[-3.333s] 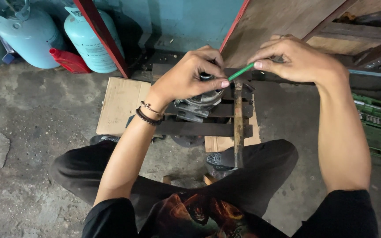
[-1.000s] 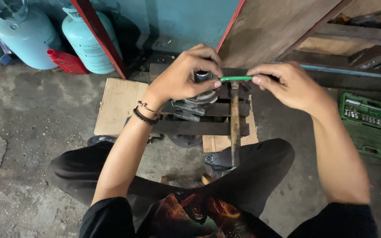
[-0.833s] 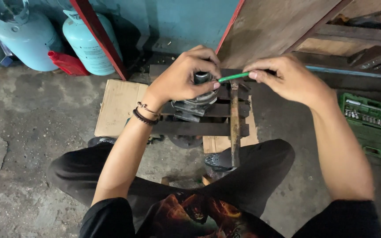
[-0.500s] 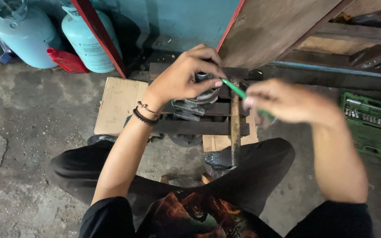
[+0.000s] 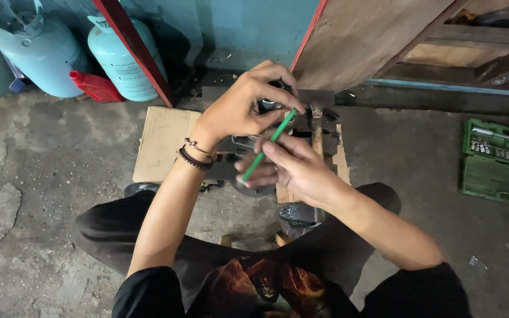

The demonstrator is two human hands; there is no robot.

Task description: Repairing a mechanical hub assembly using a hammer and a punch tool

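Note:
My left hand (image 5: 244, 106) grips the top of a dark metal machine part (image 5: 266, 107) that sits on a steel frame over a sheet of cardboard (image 5: 161, 144). My right hand (image 5: 293, 168) holds a thin green rod-shaped tool (image 5: 268, 146). The tool slants from the part's top down toward me, and its far end meets my left fingertips. A wooden-handled hammer (image 5: 317, 132) lies just right of the part, partly behind my right hand. My fingers hide most of the part.
Pale blue gas cylinders (image 5: 122, 59) and a red container (image 5: 96, 87) stand at the back left behind a red bar. A green socket set case (image 5: 498, 162) lies open at the right. Wooden boards (image 5: 360, 35) lean at the back. My legs are crossed on the concrete floor (image 5: 42, 171).
My right hand has swung the green tool's near end from pointing right to pointing down toward me. My left hand has stayed on the part.

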